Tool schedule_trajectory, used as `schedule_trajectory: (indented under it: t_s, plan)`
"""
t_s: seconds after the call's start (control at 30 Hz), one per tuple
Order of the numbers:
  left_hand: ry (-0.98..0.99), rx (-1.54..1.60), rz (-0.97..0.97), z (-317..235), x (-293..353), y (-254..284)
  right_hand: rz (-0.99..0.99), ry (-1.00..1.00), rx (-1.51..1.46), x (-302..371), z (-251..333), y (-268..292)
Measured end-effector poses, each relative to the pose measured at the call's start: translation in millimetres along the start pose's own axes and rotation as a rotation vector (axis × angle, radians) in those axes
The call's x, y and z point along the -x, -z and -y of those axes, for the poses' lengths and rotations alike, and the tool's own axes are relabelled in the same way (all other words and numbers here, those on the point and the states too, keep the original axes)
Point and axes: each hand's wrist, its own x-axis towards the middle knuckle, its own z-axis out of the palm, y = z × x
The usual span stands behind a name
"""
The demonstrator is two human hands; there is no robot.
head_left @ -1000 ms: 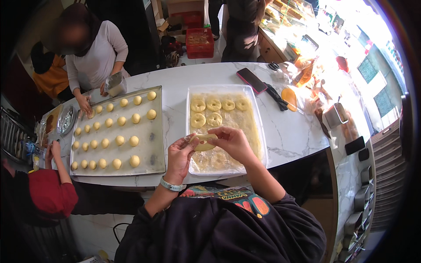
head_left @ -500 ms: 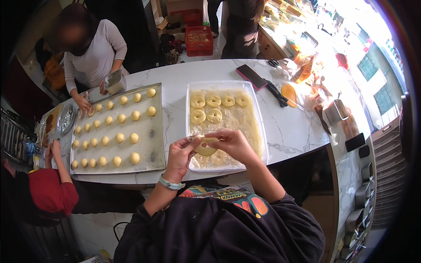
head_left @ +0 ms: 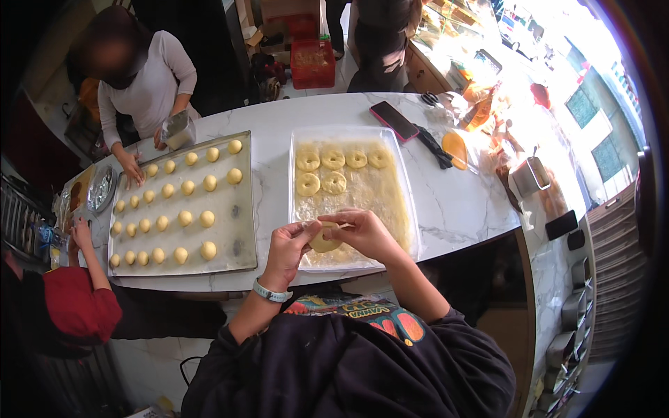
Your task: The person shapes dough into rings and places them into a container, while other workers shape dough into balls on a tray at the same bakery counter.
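A person in a dark sweatshirt shapes a pale round piece of dough (head_left: 325, 239) over the near edge of a clear rectangular plastic tray (head_left: 411, 209) on a white marble counter (head_left: 460, 202). The left hand (head_left: 289, 247) cups the dough from the left, its thumb and fingers pinching the edge; the right hand (head_left: 366, 233) meets it from the right, fingers curled and pressed together on the opposite rim. The dough sits between both sets of fingertips, held just above the floured tray.

At the far end of that tray lie six finished dough rings (head_left: 333, 167), four in a far row and two nearer. To the left, a grey metal baking sheet (head_left: 240, 230) carries rows of small yellow dough balls (head_left: 185, 218). A second person in a white long-sleeved top touches its far left corner, and a third in a red sleeve reaches in at the near left.

Judging from the finished rings, the step looks like forming a ring. It would seem best done with even pressure from both thumbs, turning the piece a little at a time so the wall keeps one thickness and does not tear.

A red-cased phone (head_left: 394, 120) and a black-handled tool (head_left: 435, 148) lie on the counter, far and right of the tray.
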Motion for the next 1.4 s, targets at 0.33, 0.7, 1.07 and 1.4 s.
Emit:
schedule_trajectory:
  t_s: [0.33,0.7,1.07,1.4]
  plan:
    - [-0.063,0.055,-0.064,10.6,-1.2,-1.5,0.017,0.013,-0.095,3.8,-5.0,14.1]
    - [0.006,0.003,-0.061,3.1,-3.2,-6.0,0.008,-0.028,-0.091,0.7,-2.5,16.6]
    - [0.133,-0.084,0.060,5.9,-8.6,-13.4,0.089,0.064,0.157,2.3,0.3,24.7]
    - [0.123,-0.121,0.042,11.7,-10.9,-17.4,0.026,0.019,0.098,11.1,-3.8,28.1]
